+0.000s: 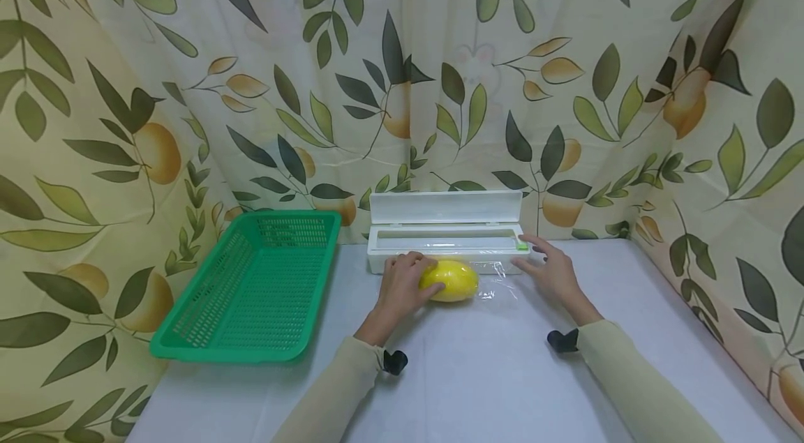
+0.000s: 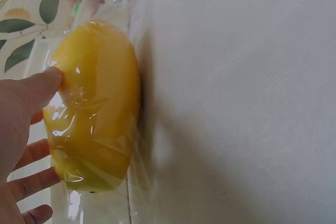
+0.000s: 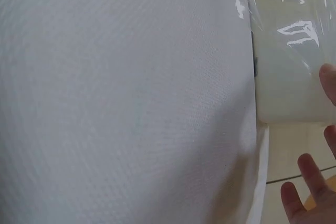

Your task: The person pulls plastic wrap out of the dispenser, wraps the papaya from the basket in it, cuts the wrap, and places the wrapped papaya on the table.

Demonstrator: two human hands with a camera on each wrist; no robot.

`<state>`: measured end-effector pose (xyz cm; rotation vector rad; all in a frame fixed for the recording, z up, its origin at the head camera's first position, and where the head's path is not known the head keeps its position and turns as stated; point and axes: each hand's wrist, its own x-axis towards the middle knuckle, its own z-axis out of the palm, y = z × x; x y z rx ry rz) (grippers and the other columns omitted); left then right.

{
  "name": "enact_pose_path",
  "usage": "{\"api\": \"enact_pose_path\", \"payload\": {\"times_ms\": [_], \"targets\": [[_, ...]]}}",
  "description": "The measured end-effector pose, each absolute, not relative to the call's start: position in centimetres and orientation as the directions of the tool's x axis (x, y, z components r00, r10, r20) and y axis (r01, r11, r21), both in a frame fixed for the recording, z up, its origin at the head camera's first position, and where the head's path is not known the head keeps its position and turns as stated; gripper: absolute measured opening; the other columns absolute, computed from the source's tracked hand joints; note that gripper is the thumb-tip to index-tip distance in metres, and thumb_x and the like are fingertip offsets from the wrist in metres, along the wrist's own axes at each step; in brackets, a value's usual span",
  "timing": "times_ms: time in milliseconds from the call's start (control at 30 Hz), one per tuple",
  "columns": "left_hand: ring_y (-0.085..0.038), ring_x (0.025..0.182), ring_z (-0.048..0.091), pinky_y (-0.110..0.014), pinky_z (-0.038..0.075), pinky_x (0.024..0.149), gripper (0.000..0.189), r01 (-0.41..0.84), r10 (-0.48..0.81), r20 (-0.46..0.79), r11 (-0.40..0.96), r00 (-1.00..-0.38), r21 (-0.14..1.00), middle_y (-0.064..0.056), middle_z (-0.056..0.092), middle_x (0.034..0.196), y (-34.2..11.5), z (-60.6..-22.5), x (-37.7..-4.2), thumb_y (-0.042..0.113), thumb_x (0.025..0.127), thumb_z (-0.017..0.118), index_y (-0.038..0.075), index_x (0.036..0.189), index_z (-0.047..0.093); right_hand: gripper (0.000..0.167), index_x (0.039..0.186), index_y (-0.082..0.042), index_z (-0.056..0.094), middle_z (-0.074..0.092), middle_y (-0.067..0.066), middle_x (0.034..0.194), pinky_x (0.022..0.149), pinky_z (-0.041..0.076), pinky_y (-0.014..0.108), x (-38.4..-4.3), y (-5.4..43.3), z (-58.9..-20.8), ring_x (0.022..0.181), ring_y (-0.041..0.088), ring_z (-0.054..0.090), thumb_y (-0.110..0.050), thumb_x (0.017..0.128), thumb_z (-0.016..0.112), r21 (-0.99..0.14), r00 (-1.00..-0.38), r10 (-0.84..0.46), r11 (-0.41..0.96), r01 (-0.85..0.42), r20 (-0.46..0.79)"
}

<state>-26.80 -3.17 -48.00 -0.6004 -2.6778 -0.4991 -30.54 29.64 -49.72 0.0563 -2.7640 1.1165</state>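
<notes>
A yellow mango (image 1: 453, 280) wrapped in clear cling film (image 2: 113, 156) sits at the front of a white cling film dispenser (image 1: 402, 264). My left hand (image 1: 402, 282) holds the mango from its left end, thumb (image 2: 44, 85) on the near side and fingers around the other. My right hand (image 1: 555, 275) is at the dispenser's right end, index finger near the green slide cutter (image 1: 522, 245), thumb (image 3: 328, 80) at the front face. In the right wrist view its other fingers spread past the box end. Loose film stretches between mango and dispenser.
The dispenser's lid (image 1: 446, 207) stands raised at the back. A green plastic basket (image 1: 235, 354) is on the left of the white-covered table (image 1: 477, 373). A leaf-patterned curtain (image 1: 440, 80) hangs close behind and along both sides.
</notes>
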Motion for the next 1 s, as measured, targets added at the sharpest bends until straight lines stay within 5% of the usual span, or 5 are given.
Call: {"api": "enact_pose_path", "payload": {"times_ms": [567, 1000], "targets": [[-0.02, 0.113, 0.058, -0.039, 0.043, 0.095, 0.033, 0.573, 0.401, 0.498, 0.777, -0.769, 0.26, 0.002, 0.068, 0.12, -0.8, -47.2, -27.2, 0.042, 0.095, 0.072, 0.021, 0.121, 0.073, 0.068, 0.153, -0.012, 0.045, 0.037, 0.024, 0.159, 0.103, 0.041, 0.067, -29.9, 30.2, -49.2, 0.133, 0.05, 0.047, -0.034, 0.096, 0.073, -0.714, -0.986, 0.035, 0.695, -0.092, 0.161], [-0.015, 0.112, 0.062, -0.036, 0.043, 0.094, 0.035, 0.634, 0.539, 0.382, 0.749, -0.751, 0.19, 0.008, 0.073, 0.118, 7.2, -43.3, -30.6, 0.044, 0.099, 0.067, 0.025, 0.128, 0.072, 0.065, 0.151, -0.015, 0.048, 0.043, 0.025, 0.155, 0.097, 0.048, 0.062, -30.1, 29.7, -49.8, 0.128, 0.049, 0.054, -0.035, 0.095, 0.075, -0.724, -0.983, 0.027, 0.68, -0.117, 0.184]]}}
